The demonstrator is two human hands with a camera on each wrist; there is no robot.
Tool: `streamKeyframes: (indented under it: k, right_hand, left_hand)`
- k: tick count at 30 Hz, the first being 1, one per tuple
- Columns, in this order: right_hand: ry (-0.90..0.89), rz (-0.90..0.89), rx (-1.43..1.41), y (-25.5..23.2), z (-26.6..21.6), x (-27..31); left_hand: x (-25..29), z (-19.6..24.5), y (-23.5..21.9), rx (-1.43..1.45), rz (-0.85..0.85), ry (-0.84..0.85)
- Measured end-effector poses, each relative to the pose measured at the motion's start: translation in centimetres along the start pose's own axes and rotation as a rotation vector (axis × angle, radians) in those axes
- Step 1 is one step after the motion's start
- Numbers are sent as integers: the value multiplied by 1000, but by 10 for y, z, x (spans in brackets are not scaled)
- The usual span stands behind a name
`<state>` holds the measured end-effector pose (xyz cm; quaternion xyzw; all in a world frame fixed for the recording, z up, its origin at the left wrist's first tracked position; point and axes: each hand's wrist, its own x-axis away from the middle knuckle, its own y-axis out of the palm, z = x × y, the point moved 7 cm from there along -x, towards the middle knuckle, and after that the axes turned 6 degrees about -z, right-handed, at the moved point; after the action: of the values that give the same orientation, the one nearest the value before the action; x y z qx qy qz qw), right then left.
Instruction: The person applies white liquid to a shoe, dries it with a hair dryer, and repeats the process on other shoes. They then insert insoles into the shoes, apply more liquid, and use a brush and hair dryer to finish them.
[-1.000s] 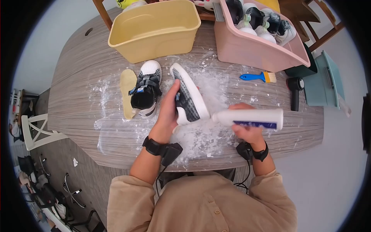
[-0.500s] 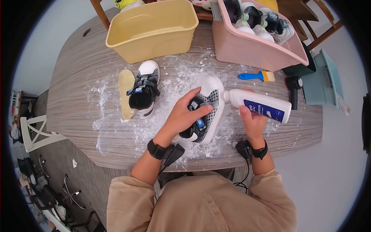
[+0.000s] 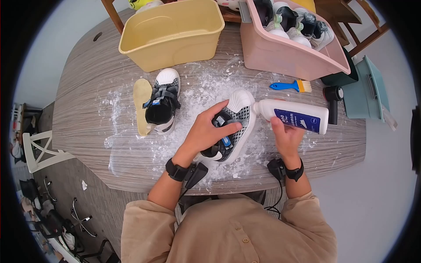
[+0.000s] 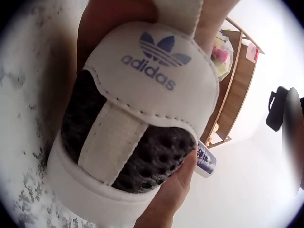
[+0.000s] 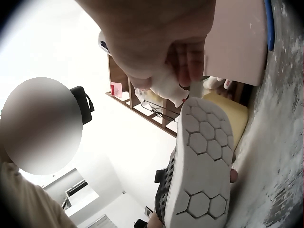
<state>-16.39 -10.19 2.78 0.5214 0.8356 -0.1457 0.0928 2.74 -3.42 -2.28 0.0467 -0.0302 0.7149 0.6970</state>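
My left hand [image 3: 202, 135] grips a grey and black sneaker [image 3: 240, 101] with a white shell toe, thumb across the strap side. The left wrist view shows its white heel tab [image 4: 159, 71] with a blue adidas logo. My right hand [image 3: 287, 139] holds a white bottle [image 3: 291, 111] with a dark blue label, tilted sideways. Its nozzle end meets the white sole edge beside the toe. In the right wrist view the sole [image 5: 204, 142] has a hexagon tread. A matching sneaker [image 3: 164, 101] stands to the left, with a pale yellow insole [image 3: 141, 111] alongside.
White residue covers much of the wooden table [image 3: 87, 136]. A yellow bin [image 3: 175, 55] and a pink bin [image 3: 289, 61] with several shoes stand at the back. A blue-handled brush [image 3: 289, 86] and a black handheld tool [image 3: 333, 103] lie at the right.
The sneaker has come nearer and right, turned from its side so its top now faces up. The bottle nozzle has moved up to the toe's sole edge; little shifts in the last half second.
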Motion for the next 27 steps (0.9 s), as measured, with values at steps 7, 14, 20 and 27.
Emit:
streamKeyframes:
  k: [7,14,20,27]
  right_hand:
    - [22,-24,63,1,2,-3]
    - [60,-10,19,4,-1,-3]
    - [-36,-51,25,10,-9,-3]
    - [17,-117,83,12,-9,-2]
  left_hand:
    - [-1,-3,0,-24,1,1]
    - [-1,-3,2,-23,34,-14]
    - [-2,-11,0,-22,63,-45]
    - [-3,-17,-2,9,78,-81]
